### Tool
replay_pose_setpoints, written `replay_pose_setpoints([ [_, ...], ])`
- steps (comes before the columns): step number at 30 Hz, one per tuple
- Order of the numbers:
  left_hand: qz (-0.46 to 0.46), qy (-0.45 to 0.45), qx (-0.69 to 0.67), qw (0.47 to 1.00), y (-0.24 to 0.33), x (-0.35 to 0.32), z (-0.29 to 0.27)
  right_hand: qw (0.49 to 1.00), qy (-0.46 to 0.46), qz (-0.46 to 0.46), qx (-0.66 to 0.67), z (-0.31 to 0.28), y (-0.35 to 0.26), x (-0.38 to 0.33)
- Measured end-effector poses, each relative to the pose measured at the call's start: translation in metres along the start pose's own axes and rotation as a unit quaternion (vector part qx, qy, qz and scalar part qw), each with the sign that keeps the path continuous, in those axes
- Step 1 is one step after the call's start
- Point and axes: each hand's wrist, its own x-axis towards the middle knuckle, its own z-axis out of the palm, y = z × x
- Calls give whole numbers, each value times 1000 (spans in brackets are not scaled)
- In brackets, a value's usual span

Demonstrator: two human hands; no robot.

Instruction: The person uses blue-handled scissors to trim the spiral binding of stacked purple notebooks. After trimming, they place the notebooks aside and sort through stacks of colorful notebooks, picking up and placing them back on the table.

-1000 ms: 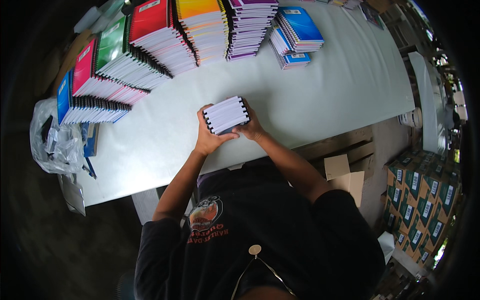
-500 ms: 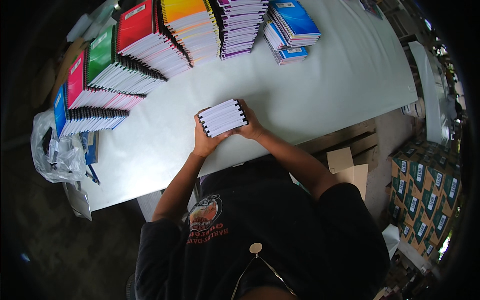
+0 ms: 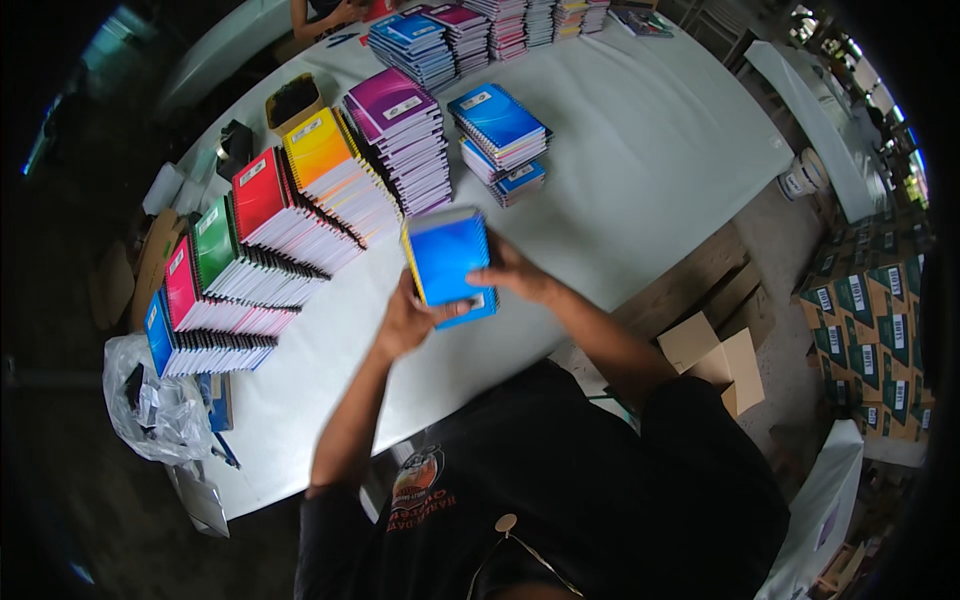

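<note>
Between my hands is a small bundle of spiral notebooks, a blue cover facing up and a yellow edge showing on its left side. My left hand grips its near left corner with the thumb over the cover. On the right edge, my right hand is closed with its fingertips on the blue cover. The bundle is held above the white table, just nearer than the tall purple notebook stack. Right of that stack, a short pile of blue-topped notebooks sits in two offset layers.
Yellow, red, green, pink and blue notebook stacks curve along the left. More stacks stand at the far edge, near another person's hand. A plastic bag hangs at the left corner.
The bundle has tipped from page edges up to blue cover up, and my hands have moved slightly away from me. The view has shifted, bringing the far stacks and another person's hand into sight.
</note>
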Motion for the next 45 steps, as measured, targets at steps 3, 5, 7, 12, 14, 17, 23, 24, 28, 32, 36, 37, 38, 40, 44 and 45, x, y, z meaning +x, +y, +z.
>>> replay_pose_setpoints([
  [3, -21, -117, 123, 985, 95, 60, -6, 997, 59, 1, 44, -12, -77, 21],
  [5, 119, 151, 377, 906, 112, 96, -6, 979, 162, -57, 112, -15, -106, 45],
  [7, 264, 251, 457, 812, 158, 102, 17, 962, 214, -63, 157, -47, -117, 77],
  [12, 381, 276, 422, 775, 189, 72, 41, 891, 392, 62, 222, -69, -106, 149],
  [14, 366, 286, 419, 780, 179, 64, 33, 865, 430, 103, 237, -60, -94, 161],
  [17, 361, 315, 424, 769, 173, 57, 19, 839, 467, 90, 265, -75, -75, 177],
  [23, 255, 234, 503, 792, 151, 87, -8, 866, 441, 107, 209, -57, -113, 162],
  [24, 273, 228, 551, 755, 143, 101, -18, 873, 410, 98, 246, -40, -122, 152],
  [28, 288, 216, 692, 626, 91, 155, -65, 888, 377, 119, 235, 17, -147, 106],
  [32, 212, 124, 684, 687, 125, 152, -70, 929, 314, 105, 163, -1, -114, 72],
  [36, 246, 177, 635, 710, 144, 98, -40, 909, 65, 161, 379, -7, -113, 50],
  [37, 283, 144, 646, 695, 134, 80, -37, 890, -2, 171, 423, -9, -118, 43],
  [38, 344, 45, 627, 698, 128, 61, -22, 864, -67, 179, 467, -12, -119, 40],
  [40, 397, -25, 562, 725, 134, 49, 1, 903, -24, 172, 393, -21, -89, 35],
  [44, 273, 278, 732, 559, 123, 81, -70, 901, -27, 223, 371, -19, -51, 4],
  [45, 180, 263, 781, 537, 107, 80, -97, 885, -58, 233, 398, -18, -44, 0],
])
